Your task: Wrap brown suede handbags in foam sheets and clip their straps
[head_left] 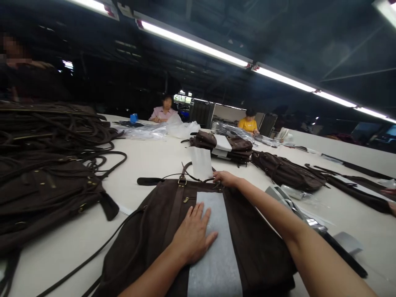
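A dark brown bag (256, 231) lies flat on the pale table in front of me. Down its middle runs a whitish paper strip (216, 264), whose far end (201, 163) sticks up beyond the bag's top edge. My left hand (193, 235) rests on the strip and the bag, palm down with fingers spread. At the top edge, my right hand (226, 180) has its fingers curled at the right base of the bag's handle (186, 168), beside the paper's raised end. Those fingertips are partly hidden.
Brown bags (46, 185) with tangled straps are piled at left. Another stack of bags (201, 140) with a paper band lies ahead. A tape dispenser (287, 200) is right of my bag. Clear plastic (151, 132) lies farther back, near two seated people. A hand (390, 194) shows at far right.
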The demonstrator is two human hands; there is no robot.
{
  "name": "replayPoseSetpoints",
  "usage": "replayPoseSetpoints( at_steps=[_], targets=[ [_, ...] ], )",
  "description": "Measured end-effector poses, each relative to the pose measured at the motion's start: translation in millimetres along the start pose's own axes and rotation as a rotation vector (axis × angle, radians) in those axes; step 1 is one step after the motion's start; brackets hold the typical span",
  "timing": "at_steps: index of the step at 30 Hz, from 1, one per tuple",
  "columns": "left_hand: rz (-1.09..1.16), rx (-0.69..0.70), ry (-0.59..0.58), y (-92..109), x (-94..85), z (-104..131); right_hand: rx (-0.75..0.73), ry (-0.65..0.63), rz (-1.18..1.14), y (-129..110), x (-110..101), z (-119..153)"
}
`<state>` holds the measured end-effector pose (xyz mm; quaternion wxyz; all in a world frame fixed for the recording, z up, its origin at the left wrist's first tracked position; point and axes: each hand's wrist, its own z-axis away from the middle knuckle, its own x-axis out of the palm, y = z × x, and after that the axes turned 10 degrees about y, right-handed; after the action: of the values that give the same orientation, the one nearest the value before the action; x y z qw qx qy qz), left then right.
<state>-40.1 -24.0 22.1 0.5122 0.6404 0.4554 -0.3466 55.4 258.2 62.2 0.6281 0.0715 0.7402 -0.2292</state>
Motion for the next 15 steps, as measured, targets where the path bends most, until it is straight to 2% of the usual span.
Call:
replayPoseSetpoints(
  at_steps=[5, 11, 15],
  targets=[
    [-0.014, 0.006, -0.006, 1, -1.1, -1, 0.014, -0.033, -0.065, -10, 10, 11],
    [-0.036, 0.015, 0.062, 0, 0.5, 0, 0.082, -0.090, -0.110, -19, 12, 1],
    [-0.038, 0.038, 0.085, -2, 3.5, 0, 0.030, -0.224, 0.044, -40, 12, -10]
  ],
)
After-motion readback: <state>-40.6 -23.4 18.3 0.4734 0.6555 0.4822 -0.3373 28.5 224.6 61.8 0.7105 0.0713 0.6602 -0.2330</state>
